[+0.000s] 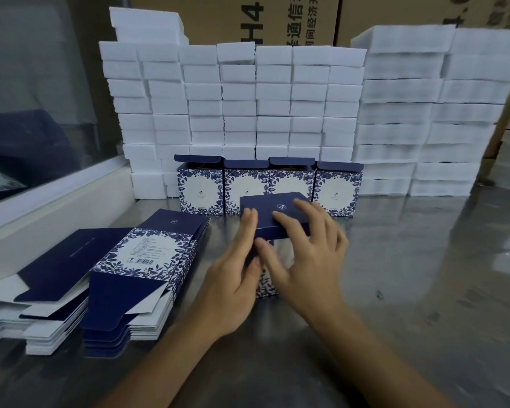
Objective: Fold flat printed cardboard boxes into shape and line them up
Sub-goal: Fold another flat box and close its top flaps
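Note:
A blue-and-white floral box [270,210] stands in the middle of the steel table, its dark blue lid flap tilted over the top. My left hand [236,275] holds the box's left side, thumb at the front. My right hand [304,251] lies on the lid flap with fingers spread and nearly straight, pressing it. Behind it, several folded boxes [267,187] stand in a row with their top flaps up. A stack of flat printed boxes [142,269] lies at the left.
A second pile of flat boxes [42,290] lies at the far left. White foam blocks [248,98] are stacked in a wall behind the row, brown cartons [262,19] behind them. The steel table [424,275] stretches to the right.

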